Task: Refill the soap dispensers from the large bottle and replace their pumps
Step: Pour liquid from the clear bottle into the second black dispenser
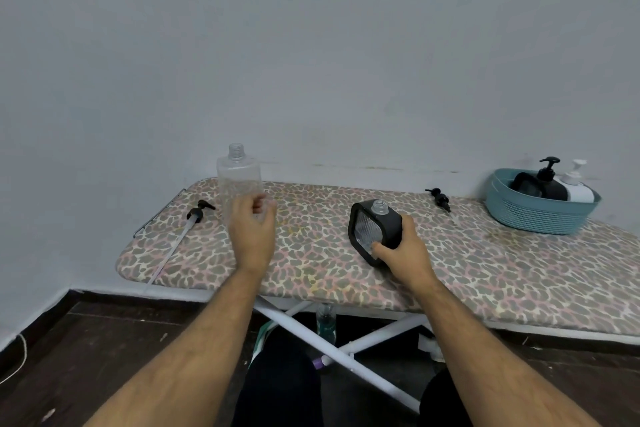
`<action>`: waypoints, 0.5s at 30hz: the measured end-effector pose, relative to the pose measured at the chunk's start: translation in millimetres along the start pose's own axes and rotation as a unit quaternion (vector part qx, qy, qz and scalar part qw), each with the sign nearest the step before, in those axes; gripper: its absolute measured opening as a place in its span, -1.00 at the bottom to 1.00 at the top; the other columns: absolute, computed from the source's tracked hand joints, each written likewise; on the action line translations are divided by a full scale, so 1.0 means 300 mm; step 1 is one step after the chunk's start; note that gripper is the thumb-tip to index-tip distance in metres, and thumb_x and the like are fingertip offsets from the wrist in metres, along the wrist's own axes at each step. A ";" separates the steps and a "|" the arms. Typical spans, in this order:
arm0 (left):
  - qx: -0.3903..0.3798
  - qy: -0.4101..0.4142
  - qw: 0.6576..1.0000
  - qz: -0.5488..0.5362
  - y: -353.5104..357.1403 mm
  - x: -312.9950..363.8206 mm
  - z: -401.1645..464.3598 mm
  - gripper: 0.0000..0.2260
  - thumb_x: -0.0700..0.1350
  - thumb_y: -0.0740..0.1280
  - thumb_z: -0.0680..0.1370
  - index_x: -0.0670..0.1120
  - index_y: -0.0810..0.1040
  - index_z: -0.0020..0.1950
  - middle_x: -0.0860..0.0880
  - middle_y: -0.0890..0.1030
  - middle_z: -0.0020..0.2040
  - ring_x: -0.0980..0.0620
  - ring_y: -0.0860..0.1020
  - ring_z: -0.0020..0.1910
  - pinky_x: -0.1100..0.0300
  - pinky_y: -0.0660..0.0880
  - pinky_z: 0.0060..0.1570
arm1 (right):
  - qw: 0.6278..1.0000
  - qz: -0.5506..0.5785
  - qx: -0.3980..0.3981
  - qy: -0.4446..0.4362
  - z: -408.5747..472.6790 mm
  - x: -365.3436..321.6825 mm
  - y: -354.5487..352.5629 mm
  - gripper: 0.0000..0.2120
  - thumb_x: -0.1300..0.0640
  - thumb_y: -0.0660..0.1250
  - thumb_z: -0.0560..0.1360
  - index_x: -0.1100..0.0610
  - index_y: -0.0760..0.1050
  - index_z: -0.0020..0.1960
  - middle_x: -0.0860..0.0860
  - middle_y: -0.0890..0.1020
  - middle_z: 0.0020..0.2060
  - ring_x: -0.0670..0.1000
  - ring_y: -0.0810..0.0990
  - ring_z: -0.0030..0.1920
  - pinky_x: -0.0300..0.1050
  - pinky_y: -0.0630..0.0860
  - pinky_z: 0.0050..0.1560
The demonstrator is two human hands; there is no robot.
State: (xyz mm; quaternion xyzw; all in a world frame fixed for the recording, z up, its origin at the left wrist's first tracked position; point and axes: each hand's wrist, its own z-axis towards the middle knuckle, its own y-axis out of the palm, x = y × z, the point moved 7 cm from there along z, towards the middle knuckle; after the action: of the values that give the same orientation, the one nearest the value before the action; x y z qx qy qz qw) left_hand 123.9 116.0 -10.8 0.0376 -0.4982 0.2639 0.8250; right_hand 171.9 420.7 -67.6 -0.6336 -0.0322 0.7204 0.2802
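Note:
A large clear bottle (239, 180) stands uncapped at the left end of the leopard-print ironing board (485, 270). My left hand (252, 236) hovers at its lower part with fingers loosely curled in front of it; I cannot tell whether they touch it. My right hand (405, 253) grips a black dispenser (375, 229) with a clear ribbed window, tilted, its neck open and without a pump. A black pump with a long tube (199, 213) lies left of the big bottle. Another black pump (440, 198) lies towards the back right.
A teal basket (540, 215) at the right end holds a black dispenser (543, 184) and a white dispenser (578, 189), both with pumps on. The wall runs right behind the board. Under the board, by its white legs, stands a bottle of blue-green liquid (325, 322).

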 end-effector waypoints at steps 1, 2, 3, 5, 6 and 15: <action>-0.034 -0.006 0.999 -0.015 0.044 0.009 -0.024 -0.85 -0.07 0.39 0.56 0.03 0.53 0.11 0.10 0.54 -0.03 0.16 0.52 -0.08 0.18 0.57 0.04 | 1.000 0.004 -0.015 0.001 0.006 0.000 -0.004 -0.42 0.12 0.47 0.42 -0.13 0.28 0.32 -0.13 0.61 -0.02 -0.05 0.65 -0.11 -0.13 0.62 -0.26; -0.072 -0.018 0.997 -0.028 0.092 0.013 -0.045 -0.83 -0.07 0.39 0.56 0.02 0.54 0.14 0.13 0.55 -0.04 0.21 0.53 -0.08 0.18 0.58 0.03 | 1.000 0.002 -0.029 0.000 0.011 -0.001 -0.008 -0.43 0.13 0.47 0.43 -0.14 0.28 0.31 -0.14 0.61 -0.01 -0.08 0.63 -0.09 -0.21 0.58 -0.28; -0.113 -0.029 0.993 -0.036 0.141 0.017 -0.065 -0.79 -0.06 0.40 0.56 0.01 0.54 0.19 0.15 0.56 -0.03 0.24 0.53 -0.06 0.20 0.58 0.02 | 0.999 0.001 -0.041 0.000 0.018 -0.003 -0.013 -0.43 0.14 0.48 0.42 -0.14 0.29 0.30 -0.15 0.60 0.00 -0.12 0.62 -0.07 -0.29 0.54 -0.29; -0.192 -0.043 0.979 -0.049 0.244 0.033 -0.107 -0.66 -0.04 0.42 0.55 0.01 0.50 0.31 0.16 0.56 0.09 0.28 0.52 0.02 0.27 0.55 0.01 | 0.998 0.007 -0.063 -0.002 0.036 -0.006 -0.029 -0.41 0.17 0.50 0.41 -0.16 0.30 0.29 -0.16 0.58 0.05 -0.13 0.60 0.00 -0.35 0.49 -0.23; -0.223 -0.047 0.972 -0.058 0.291 0.042 -0.123 -0.59 -0.04 0.43 0.54 0.01 0.47 0.36 0.13 0.56 0.16 0.27 0.52 0.07 0.30 0.52 0.02 | 0.997 0.011 -0.076 -0.003 0.047 -0.006 -0.035 -0.37 0.19 0.50 0.40 -0.16 0.30 0.32 -0.14 0.57 0.10 -0.14 0.58 0.04 -0.36 0.49 -0.19; -0.326 -0.107 0.927 -0.152 0.511 0.017 -0.191 -0.28 -0.06 0.50 0.48 0.00 0.25 0.56 0.01 0.37 0.48 0.10 0.38 0.41 0.05 0.42 0.36 | 0.974 -0.035 -0.221 0.043 0.122 0.017 -0.048 0.00 0.27 0.50 0.43 -0.16 -0.04 0.61 -0.05 0.44 0.31 -0.03 0.61 0.10 -0.23 0.58 -0.06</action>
State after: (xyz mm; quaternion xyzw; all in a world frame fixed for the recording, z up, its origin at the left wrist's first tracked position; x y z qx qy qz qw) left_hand 99.2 268.3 -65.8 -0.1301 -0.6302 -0.0469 0.7640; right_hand 142.8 446.5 -59.1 -0.7085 -0.2008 0.6576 0.1590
